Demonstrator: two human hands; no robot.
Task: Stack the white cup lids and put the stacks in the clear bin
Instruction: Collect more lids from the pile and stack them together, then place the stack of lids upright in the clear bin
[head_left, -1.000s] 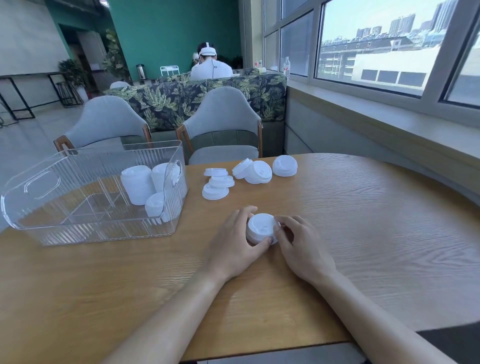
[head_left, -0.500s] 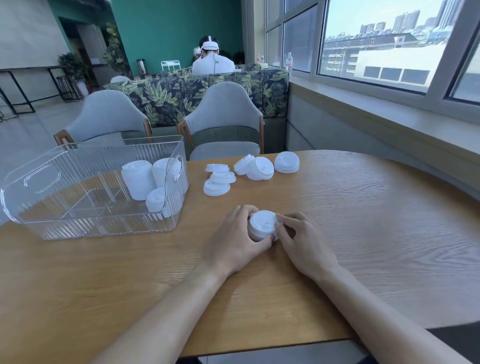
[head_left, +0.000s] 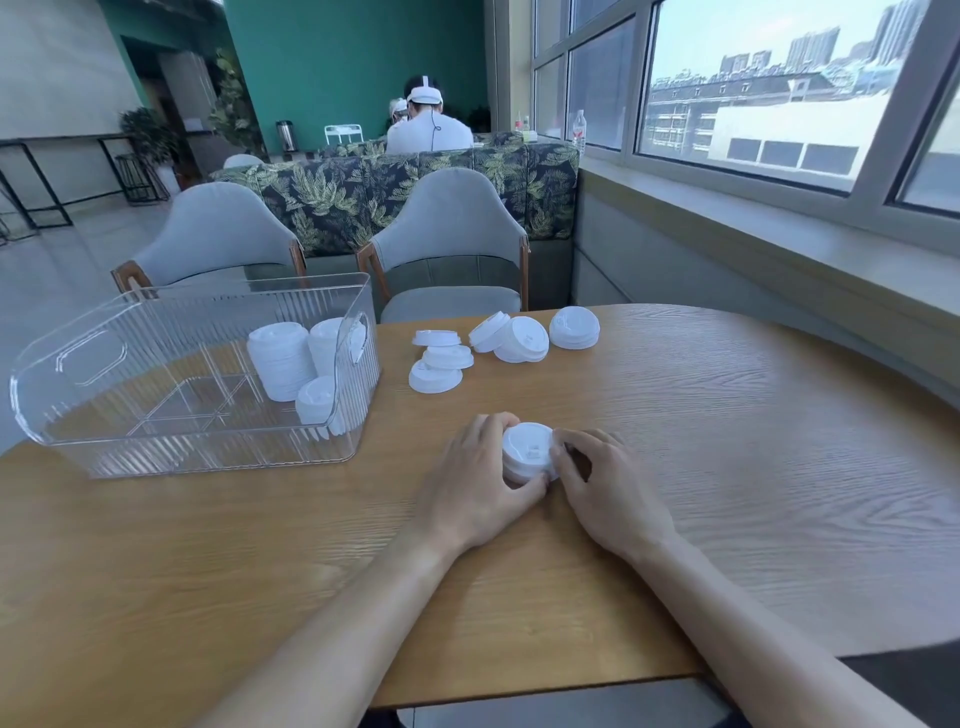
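Two bare forearms reach across a round, light-wood-grain table (head_left: 727, 467), where the left hand (head_left: 478, 478) and right hand (head_left: 608, 493) close from either side on a short stack of white plastic cup lids (head_left: 527, 452) standing on the tabletop. The left hand's fingers curl round the stack's far-left side with the thumb tucked against its near edge; the right hand's fingertips pinch its right rim. Compared with half a second ago, both hands hold the same grip on the same spot, and the stack has not left the table; only the camera has tipped slightly.

Beyond the hands, loose white lids lie in two groups: three overlapping ones (head_left: 439, 361) toward the left, and farther right a pair leaning on each other (head_left: 511, 338) beside a small domed pile (head_left: 574, 327). None of these has shifted since the earlier frames.

At far left stands the clear ribbed plastic bin with cut-out handles (head_left: 104, 415), its right end holding two tall upright stacks of white lids (head_left: 283, 361) and a shorter stack (head_left: 317, 400) leaning against the near wall, the same contents as before.

Behind the table are two grey upholstered chairs (head_left: 447, 244), a leaf-print sofa back (head_left: 363, 192), and a seated person in white (head_left: 428, 130) facing a teal wall. Windows on the right show city buildings.
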